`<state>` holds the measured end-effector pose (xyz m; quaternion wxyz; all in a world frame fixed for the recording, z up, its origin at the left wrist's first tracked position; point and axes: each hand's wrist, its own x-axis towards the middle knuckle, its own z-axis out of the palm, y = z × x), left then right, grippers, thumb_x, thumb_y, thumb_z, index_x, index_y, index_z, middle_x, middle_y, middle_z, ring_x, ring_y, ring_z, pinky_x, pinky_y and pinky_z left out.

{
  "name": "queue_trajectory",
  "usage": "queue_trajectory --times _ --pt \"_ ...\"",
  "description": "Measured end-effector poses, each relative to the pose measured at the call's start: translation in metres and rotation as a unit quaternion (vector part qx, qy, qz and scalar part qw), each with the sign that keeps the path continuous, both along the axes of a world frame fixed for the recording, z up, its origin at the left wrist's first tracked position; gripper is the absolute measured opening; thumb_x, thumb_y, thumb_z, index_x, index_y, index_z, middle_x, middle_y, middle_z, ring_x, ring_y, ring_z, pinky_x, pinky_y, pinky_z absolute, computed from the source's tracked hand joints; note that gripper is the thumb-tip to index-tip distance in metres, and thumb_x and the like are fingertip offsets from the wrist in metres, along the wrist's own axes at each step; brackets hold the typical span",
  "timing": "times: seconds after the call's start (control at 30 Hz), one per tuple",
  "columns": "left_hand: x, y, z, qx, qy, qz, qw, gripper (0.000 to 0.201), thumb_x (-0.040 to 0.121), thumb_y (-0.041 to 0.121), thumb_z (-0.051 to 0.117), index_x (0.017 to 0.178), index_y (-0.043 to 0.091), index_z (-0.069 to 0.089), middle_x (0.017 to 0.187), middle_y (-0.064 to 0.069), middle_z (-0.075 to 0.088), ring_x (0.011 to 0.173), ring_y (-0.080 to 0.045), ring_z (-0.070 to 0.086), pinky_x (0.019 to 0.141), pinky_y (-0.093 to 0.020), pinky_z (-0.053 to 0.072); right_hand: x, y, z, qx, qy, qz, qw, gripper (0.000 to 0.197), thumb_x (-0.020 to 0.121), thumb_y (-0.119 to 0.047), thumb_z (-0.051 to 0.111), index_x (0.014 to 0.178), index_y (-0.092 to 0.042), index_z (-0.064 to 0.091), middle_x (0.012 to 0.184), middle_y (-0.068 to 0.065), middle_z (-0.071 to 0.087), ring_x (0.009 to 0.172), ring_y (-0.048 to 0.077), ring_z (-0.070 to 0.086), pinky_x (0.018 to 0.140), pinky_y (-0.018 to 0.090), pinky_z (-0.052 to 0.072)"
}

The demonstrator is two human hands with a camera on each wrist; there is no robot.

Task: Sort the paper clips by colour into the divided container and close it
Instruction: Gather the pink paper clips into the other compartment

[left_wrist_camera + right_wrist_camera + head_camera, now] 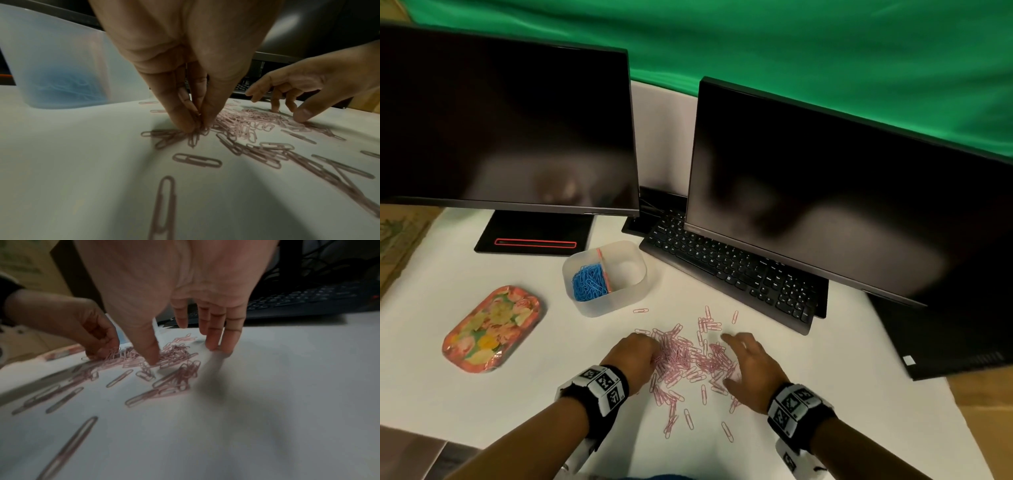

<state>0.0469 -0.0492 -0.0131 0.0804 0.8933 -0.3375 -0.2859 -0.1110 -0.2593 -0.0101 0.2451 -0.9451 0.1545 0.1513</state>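
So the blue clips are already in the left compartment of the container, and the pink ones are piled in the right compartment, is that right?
Not quite. The blue clips do sit in the left compartment of the container, but its right compartment holds no clips. The head view shows the pink clips scattered on the table in front of the container, with the left hand and right hand on the pile.

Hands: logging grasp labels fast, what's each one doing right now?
Left hand: fingertips bunched, pinching pink paper clips from the pile.
Right hand: open, spread fingers touching the pile.
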Motion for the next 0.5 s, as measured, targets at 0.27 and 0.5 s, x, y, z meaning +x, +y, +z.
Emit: queue_trajectory --times 0.27,0.5 --pt "-0.003 -0.001 0.000 0.011 -0.027 -0.011 1.000 0.020 0.085 0.018 0.047 0.095 0.022 0.065 0.102 0.000 0.065 0.093 -0.023 0.062 0.075 -0.027 0.045 0.030 0.021 -0.005 -0.040 0.043 0.054 0.997 0.057 0.090 -0.039 0.056 0.140 -0.017 0.039 0.134 0.002 0.038 0.118 0.023 0.049 0.097 0.034 0.046" --pt "-0.006 -0.006 0.004 0.010 -0.012 -0.027 1.000 0.015 0.086 0.016 0.049 0.093 0.014 0.062 0.101 -0.007 0.064 0.093 -0.027 0.061 0.072 -0.028 0.041 0.040 0.025 -0.006 -0.032 0.035 0.043 0.998 0.031 0.097 -0.018 0.041 0.122 -0.013 0.059 0.118 0.009 0.055 0.107 0.029 0.058 0.087 0.031 0.048"
